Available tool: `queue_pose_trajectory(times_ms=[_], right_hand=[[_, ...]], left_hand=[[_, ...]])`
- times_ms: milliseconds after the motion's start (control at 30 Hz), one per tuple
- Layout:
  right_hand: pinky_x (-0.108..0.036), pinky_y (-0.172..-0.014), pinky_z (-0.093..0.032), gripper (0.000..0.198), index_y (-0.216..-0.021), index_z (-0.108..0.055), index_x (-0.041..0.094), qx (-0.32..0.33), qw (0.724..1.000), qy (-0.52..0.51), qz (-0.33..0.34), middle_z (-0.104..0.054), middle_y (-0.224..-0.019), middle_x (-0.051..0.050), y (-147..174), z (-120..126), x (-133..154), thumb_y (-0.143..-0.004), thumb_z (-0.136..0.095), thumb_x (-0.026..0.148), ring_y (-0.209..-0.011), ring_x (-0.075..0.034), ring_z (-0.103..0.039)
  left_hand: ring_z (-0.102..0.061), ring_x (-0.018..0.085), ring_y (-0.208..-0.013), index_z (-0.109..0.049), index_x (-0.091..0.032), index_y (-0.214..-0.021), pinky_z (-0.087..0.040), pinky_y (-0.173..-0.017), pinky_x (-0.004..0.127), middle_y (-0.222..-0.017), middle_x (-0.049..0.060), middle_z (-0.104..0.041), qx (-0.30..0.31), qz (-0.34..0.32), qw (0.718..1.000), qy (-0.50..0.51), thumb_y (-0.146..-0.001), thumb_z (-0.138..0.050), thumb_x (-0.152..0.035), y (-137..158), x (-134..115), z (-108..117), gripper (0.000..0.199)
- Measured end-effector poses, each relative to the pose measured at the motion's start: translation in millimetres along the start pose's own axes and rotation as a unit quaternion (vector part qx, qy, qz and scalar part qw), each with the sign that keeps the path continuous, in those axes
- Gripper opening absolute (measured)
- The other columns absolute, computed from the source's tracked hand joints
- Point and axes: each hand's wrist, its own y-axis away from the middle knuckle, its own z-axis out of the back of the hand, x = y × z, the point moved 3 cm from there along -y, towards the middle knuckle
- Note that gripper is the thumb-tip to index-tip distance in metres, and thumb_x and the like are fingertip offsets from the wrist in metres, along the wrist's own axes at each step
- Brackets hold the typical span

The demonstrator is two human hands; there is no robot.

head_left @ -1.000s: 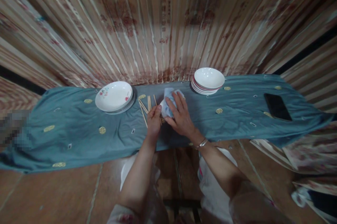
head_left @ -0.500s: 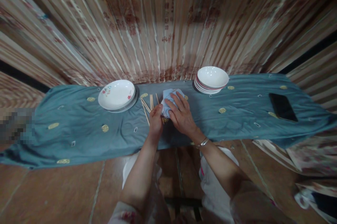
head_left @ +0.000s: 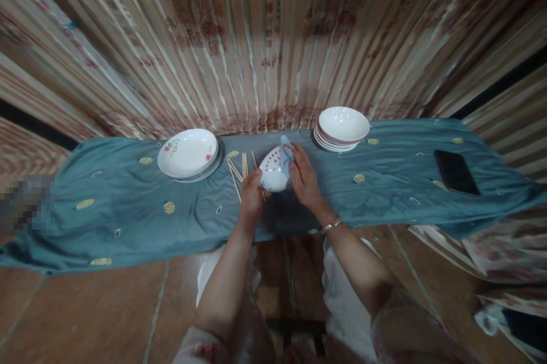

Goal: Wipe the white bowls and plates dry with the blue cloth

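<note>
Head view showed the bowl (head_left: pixel 270 175) between the person's two hands, above the middle of the long table cover (head_left: pixel 141 204); whether its underside touched the fabric could not be told. It was tilted, and red writing showed on its white surface. The left hand (head_left: pixel 251 190) was clamped on the bowl's left edge, thumb on the near face, the other fingers mostly hidden. The right hand (head_left: pixel 304 177) was closed on a pale blue rag (head_left: pixel 286 160), which lay against the bowl's right side and stuck up a little past its far edge. The two hands were apart, one on each side of the bowl. A silver bracelet (head_left: pixel 331 224) circled the right wrist. Just beyond and to the left of the left hand lay several chopsticks (head_left: pixel 245 164), some side by side, others crossing at a slant, one partly behind that hand. Farther left stood a stack of plates (head_left: pixel 188 153), the top one with red flowers near its rim. Right of the hands, near the far edge, stood a stack of bowls (head_left: pixel 344 125), and well apart, toward the right end, lay a dark phone (head_left: pixel 457 173). The cover was teal with yellow motifs; behind it hung a pleated curtain (head_left: pixel 239 39).
</note>
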Motion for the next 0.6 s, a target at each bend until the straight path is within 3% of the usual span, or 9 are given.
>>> queue_pose_trajectory(times_ms=[167, 367, 600], right_hand=[[-0.039, -0.121, -0.029, 0.048, -0.138, -0.052, 0.022, -0.028, 0.999, -0.024, -0.028, -0.051, -0.147, -0.009, -1, -2, -12, -0.101, -0.030, 0.045, -0.140, -0.017, -0.043], [-0.041, -0.120, -0.030, 0.056, -0.139, -0.052, 0.018, -0.034, 0.994, -0.048, -0.087, -0.054, -0.144, -0.011, -1, -5, -33, -0.099, -0.031, 0.052, -0.137, -0.019, -0.046], [-0.045, -0.119, -0.032, 0.057, -0.138, -0.052, 0.016, -0.042, 0.988, -0.068, -0.130, -0.055, -0.143, -0.014, -1, -8, -48, -0.099, -0.032, 0.052, -0.135, -0.021, -0.049]], left_hand=[[-0.064, 0.019, -0.072, -0.065, -0.016, -0.067, -0.052, -0.068, 0.028, -0.070, 0.005, -0.070, -0.034, 0.001, 0.999, -0.038, -0.078, -0.070, -0.031, 3, -8, 2, 0.020], [-0.066, 0.025, -0.095, -0.066, -0.017, -0.065, -0.052, -0.085, 0.032, -0.072, 0.007, -0.072, 0.012, 0.015, 0.999, -0.037, -0.078, -0.069, -0.021, 4, -16, 1, 0.014], [-0.066, 0.027, -0.099, -0.068, -0.015, -0.069, -0.051, -0.088, 0.034, -0.075, 0.008, -0.073, -0.013, 0.033, 0.999, 0.003, -0.080, -0.068, -0.019, 4, -10, 3, 0.012]])
